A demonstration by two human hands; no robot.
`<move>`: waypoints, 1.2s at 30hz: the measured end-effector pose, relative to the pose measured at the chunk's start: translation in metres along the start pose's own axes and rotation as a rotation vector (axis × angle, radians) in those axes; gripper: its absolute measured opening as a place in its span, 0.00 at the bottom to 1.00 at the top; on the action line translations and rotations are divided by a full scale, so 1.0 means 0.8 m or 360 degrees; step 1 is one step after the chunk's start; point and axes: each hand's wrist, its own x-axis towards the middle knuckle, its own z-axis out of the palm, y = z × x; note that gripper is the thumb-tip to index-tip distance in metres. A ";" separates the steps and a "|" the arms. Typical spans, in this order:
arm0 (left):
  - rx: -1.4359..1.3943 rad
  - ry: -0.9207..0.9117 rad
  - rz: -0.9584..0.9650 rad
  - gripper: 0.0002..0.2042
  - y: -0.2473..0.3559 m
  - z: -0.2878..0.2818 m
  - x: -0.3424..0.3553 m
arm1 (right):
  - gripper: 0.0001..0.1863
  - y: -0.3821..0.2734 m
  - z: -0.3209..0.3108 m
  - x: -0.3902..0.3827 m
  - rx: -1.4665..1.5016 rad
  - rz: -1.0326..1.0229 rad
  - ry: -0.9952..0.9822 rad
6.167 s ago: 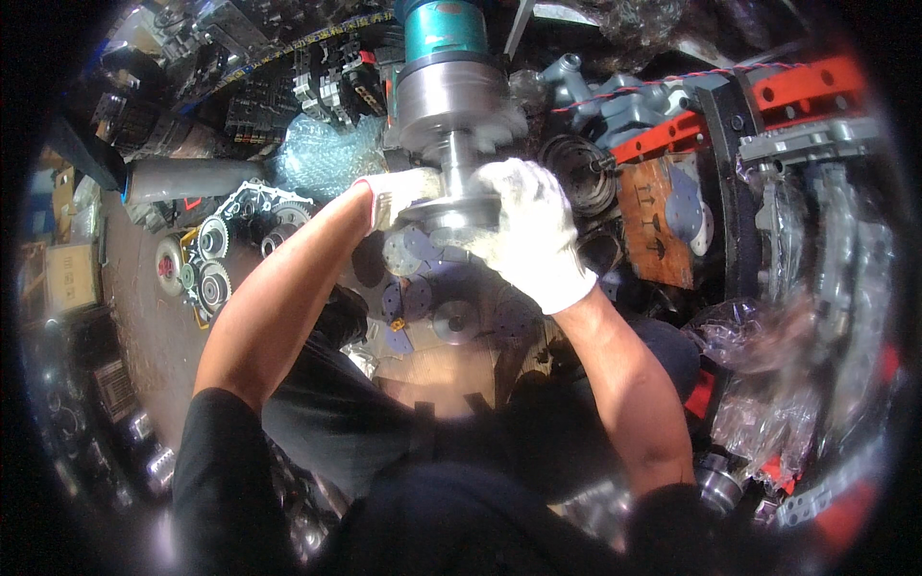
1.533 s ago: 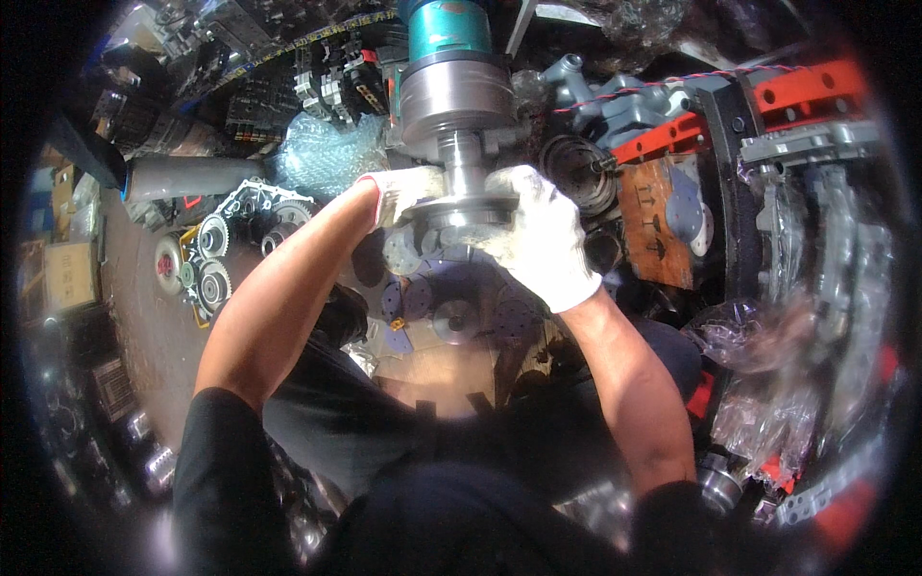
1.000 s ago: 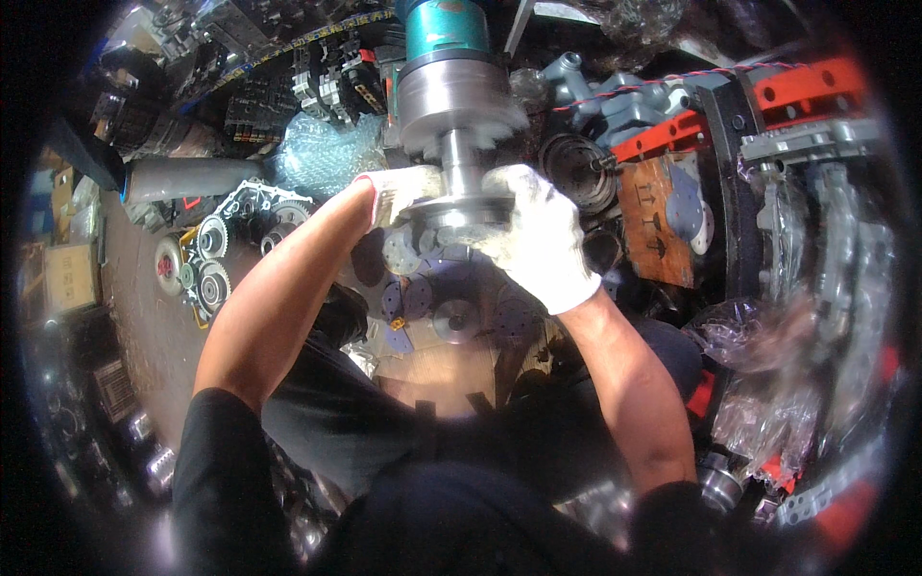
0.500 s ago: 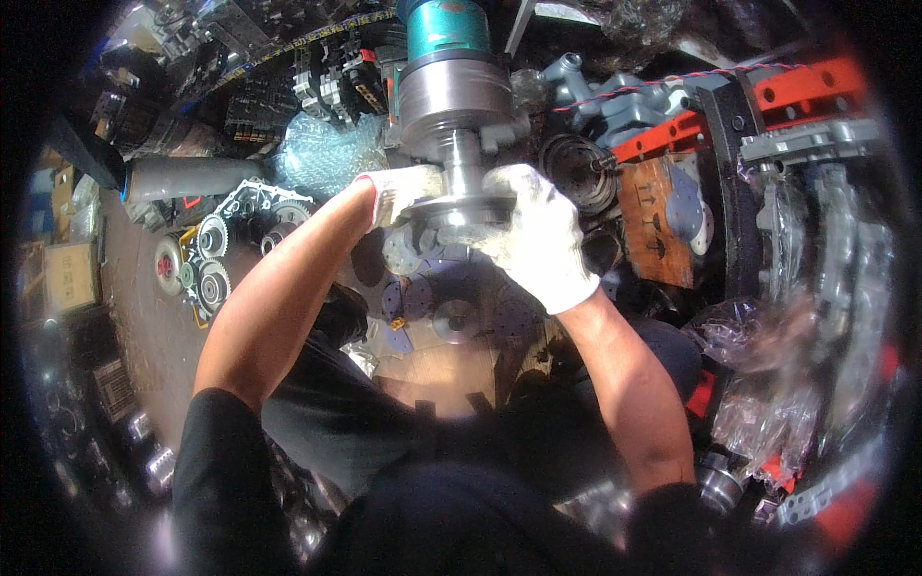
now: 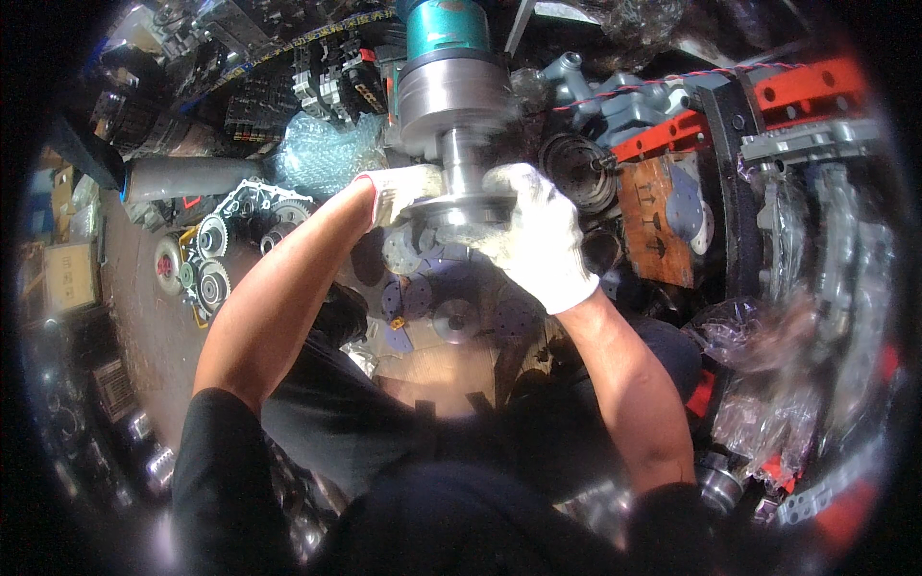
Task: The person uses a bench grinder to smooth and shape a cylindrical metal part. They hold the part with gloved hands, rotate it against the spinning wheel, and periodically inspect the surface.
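Sunlit at the top centre, a metal chuck [image 5: 455, 96] on a teal motor housing [image 5: 448, 29] holds a shiny flanged shaft [image 5: 464, 163]. The chuck's lower edge is blurred, as if turning. My left hand [image 5: 411, 189], in a white knit glove, is closed about the left side of the flange, its fingertips partly hidden. On the right side my gloved right hand [image 5: 538, 230] is closed about the flange's edge, thumb side above and fingers curled underneath. Whether a thin sheet lies between the gloves and the metal, I cannot tell.
Purple sanding discs [image 5: 442, 274] with holes lie below my hands on cardboard [image 5: 432, 370]. An open gear case [image 5: 213, 252] stands left. On the right are a cardboard piece [image 5: 653, 235], a red beam [image 5: 807, 86] and plastic-wrapped castings [image 5: 783, 230]. Bubble wrap [image 5: 327, 154] sits behind my left arm.
The chuck's blurred jaws show at a different angle beside the shaft. Both hands keep almost the same place and grip, with the right fingers under the flange shifted slightly.
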 end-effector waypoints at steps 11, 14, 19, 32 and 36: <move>0.0356 0.0003 0.0017 0.13 0.008 0.002 -0.004 | 0.32 -0.001 0.000 0.000 -0.0037 -0.0018 0.0002; 0.0403 -0.0038 0.0009 0.12 0.009 0.000 -0.006 | 0.32 0.000 0.001 0.001 -0.0083 -0.0051 0.0013; 0.0115 0.0039 -0.0112 0.12 0.008 0.002 -0.007 | 0.32 0.003 0.000 0.004 -0.0095 -0.0107 0.0005; 0.0393 -0.0013 -0.0107 0.10 0.009 -0.002 -0.005 | 0.33 0.007 -0.016 0.014 -0.0144 -0.0256 -0.0130; 0.0036 -0.0006 -0.0114 0.11 -0.002 -0.004 0.000 | 0.35 0.008 -0.017 0.017 -0.0124 -0.0297 -0.0114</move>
